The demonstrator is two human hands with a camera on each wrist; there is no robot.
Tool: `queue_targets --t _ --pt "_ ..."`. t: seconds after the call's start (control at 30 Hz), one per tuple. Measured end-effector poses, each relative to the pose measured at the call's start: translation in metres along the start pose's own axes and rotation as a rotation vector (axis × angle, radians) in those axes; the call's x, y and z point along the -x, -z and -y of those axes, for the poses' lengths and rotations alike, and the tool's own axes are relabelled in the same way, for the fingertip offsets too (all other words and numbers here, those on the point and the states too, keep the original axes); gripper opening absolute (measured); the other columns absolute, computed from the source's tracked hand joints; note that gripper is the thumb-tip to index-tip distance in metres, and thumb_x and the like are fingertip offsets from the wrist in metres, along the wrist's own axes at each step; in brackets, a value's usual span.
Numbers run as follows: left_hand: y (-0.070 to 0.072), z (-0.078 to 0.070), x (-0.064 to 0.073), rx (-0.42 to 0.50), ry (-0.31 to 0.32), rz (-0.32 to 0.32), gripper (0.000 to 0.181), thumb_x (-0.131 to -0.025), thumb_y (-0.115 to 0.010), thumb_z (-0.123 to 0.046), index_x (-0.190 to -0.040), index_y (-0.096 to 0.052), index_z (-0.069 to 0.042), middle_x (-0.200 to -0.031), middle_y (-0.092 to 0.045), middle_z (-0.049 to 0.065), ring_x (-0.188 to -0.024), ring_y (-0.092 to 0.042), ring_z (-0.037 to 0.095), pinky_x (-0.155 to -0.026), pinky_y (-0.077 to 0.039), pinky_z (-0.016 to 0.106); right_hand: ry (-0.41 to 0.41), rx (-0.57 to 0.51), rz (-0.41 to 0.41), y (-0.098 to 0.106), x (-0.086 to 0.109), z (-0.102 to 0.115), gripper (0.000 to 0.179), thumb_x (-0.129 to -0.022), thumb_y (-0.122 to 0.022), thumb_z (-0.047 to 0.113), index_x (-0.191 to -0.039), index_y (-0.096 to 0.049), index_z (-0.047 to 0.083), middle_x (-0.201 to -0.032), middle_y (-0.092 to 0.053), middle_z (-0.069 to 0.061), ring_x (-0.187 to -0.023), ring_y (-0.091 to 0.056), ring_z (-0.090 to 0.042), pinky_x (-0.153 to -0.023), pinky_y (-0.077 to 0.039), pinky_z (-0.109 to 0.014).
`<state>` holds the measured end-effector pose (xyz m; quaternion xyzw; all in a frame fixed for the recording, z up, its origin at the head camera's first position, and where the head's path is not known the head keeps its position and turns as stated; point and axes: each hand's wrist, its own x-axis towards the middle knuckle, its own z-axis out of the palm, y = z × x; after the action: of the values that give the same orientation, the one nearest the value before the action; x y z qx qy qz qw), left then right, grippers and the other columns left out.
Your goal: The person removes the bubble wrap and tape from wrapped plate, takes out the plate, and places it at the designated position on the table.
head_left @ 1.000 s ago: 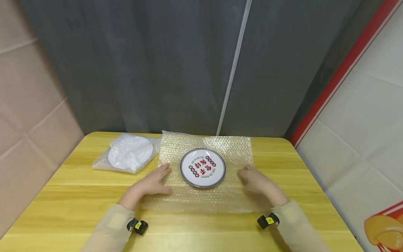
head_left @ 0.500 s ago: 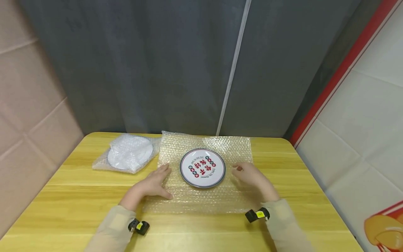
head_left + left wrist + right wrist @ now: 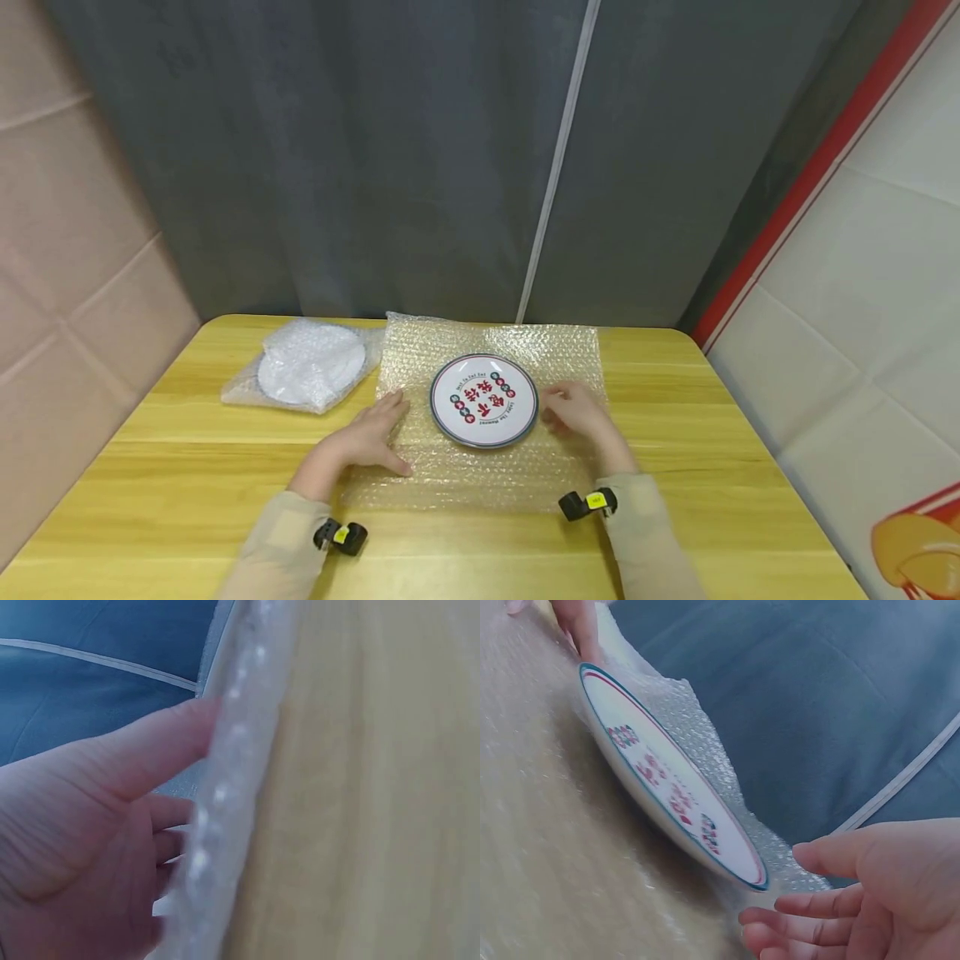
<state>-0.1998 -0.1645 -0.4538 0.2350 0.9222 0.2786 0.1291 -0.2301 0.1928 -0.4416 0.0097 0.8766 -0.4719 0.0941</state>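
Observation:
A round plate (image 3: pixel 483 401) with a blue rim and red lettering lies face up on a sheet of bubble wrap (image 3: pixel 480 483). My left hand (image 3: pixel 372 435) rests at the left edge of the wrap, thumb and fingers spread apart. The left wrist view shows its thumb against the wrap's bubbly edge (image 3: pixel 225 787), which partly hides the fingers. Beside the plate's right rim is my right hand (image 3: pixel 579 414), fingers loosely bent. In the right wrist view the plate (image 3: pixel 671 780) stands just off those fingertips, and nothing sits between thumb and fingers.
A second plate wrapped in bubble wrap (image 3: pixel 311 367) lies to the left on the wooden table (image 3: pixel 480 554). A dark curtain (image 3: pixel 375 167) hangs behind the table's back edge. Pale walls flank both sides.
My right hand has moved left, from the wrap's right edge to beside the plate's rim. My left hand, the plate and the wrap stay nearly where they were.

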Motion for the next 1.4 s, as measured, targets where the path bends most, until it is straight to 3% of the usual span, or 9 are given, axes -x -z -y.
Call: queue_targets --t 0.23,0.43,0.67,0.83,1.07,1.4 --pt "0.002 -0.005 0.0 0.015 0.023 0.007 0.111 -0.061 -0.088 -0.034 -0.145 -0.029 0.009 -0.153 -0.01 0.03 -0.14 -0.008 0.045 -0.109 -0.008 0.062 -0.069 -0.199 0.072 -0.012 -0.001 -0.002 0.033 -0.097 -0.054 0.015 -0.121 -0.055 -0.008 -0.072 -0.063 -0.015 -0.05 -0.056 -0.017 -0.044 -0.047 -0.024" --pt "0.004 -0.006 0.001 0.028 0.03 0.008 0.11 -0.061 -0.088 -0.033 -0.146 -0.029 0.007 -0.153 -0.009 0.029 -0.14 -0.006 0.044 -0.109 -0.007 0.062 -0.041 -0.247 0.113 -0.014 -0.003 -0.003 0.031 -0.097 -0.05 0.01 -0.12 -0.052 -0.01 -0.07 -0.063 -0.016 -0.048 -0.056 -0.016 -0.042 -0.046 -0.024" --pt "0.005 -0.005 0.002 0.034 0.027 0.008 0.11 -0.062 -0.087 -0.034 -0.146 -0.029 0.006 -0.154 -0.007 0.029 -0.141 -0.005 0.044 -0.109 -0.006 0.061 -0.045 -0.349 0.227 -0.016 -0.006 -0.009 0.04 -0.097 -0.048 0.007 -0.132 -0.042 -0.011 -0.072 -0.062 -0.013 -0.048 -0.058 -0.016 -0.042 -0.047 -0.025" --pt "0.005 -0.003 0.002 0.03 0.031 0.012 0.11 -0.062 -0.087 -0.035 -0.146 -0.029 0.006 -0.154 -0.007 0.028 -0.141 -0.004 0.044 -0.109 -0.005 0.061 -0.046 -0.396 0.262 -0.016 -0.006 -0.013 0.044 -0.097 -0.048 0.007 -0.137 -0.038 -0.009 -0.073 -0.061 -0.011 -0.048 -0.057 -0.013 -0.041 -0.044 -0.023" --pt "0.003 -0.003 0.003 0.034 0.035 0.023 0.111 -0.062 -0.086 -0.036 -0.147 -0.028 0.005 -0.155 -0.006 0.027 -0.141 -0.003 0.043 -0.109 -0.004 0.06 -0.053 -0.425 0.257 -0.017 -0.002 -0.012 0.051 -0.095 -0.05 0.004 -0.142 -0.033 -0.008 -0.075 -0.059 -0.01 -0.047 -0.053 -0.01 -0.039 -0.039 -0.019" --pt "0.001 -0.005 0.002 0.048 0.038 0.026 0.11 -0.062 -0.087 -0.034 -0.147 -0.028 0.005 -0.154 -0.005 0.028 -0.141 -0.002 0.043 -0.109 -0.003 0.061 -0.116 -0.479 0.193 -0.021 -0.002 -0.012 0.049 -0.093 -0.05 -0.002 -0.14 -0.038 -0.006 -0.067 -0.057 -0.007 -0.044 -0.038 -0.005 -0.037 -0.032 -0.016"
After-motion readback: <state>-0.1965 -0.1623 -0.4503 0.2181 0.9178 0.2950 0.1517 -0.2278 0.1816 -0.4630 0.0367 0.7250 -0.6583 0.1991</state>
